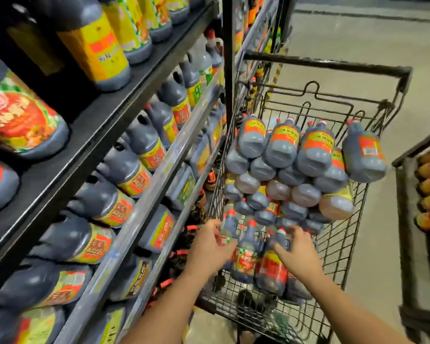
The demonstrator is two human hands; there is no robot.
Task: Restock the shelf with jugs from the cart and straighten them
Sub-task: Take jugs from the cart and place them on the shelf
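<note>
Head view shows the pick-up step in hand: both hands are reached into the near end of the cart, where a few jugs stand upright in front of the stacked jugs lying on their sides. The left hand is curled round the body of the near jug, thumb on one side and fingers on the other. The right hand is laid over the neck of the red-labelled jug with fingers partly spread; whether a hold has been closed cannot be told through the blur. Nothing has yet been lifted clear. Next, firm grips are called for, then a lift over the wire wall and a carry left to the shelf, where a gap among the tilted rows must be found.
</note>
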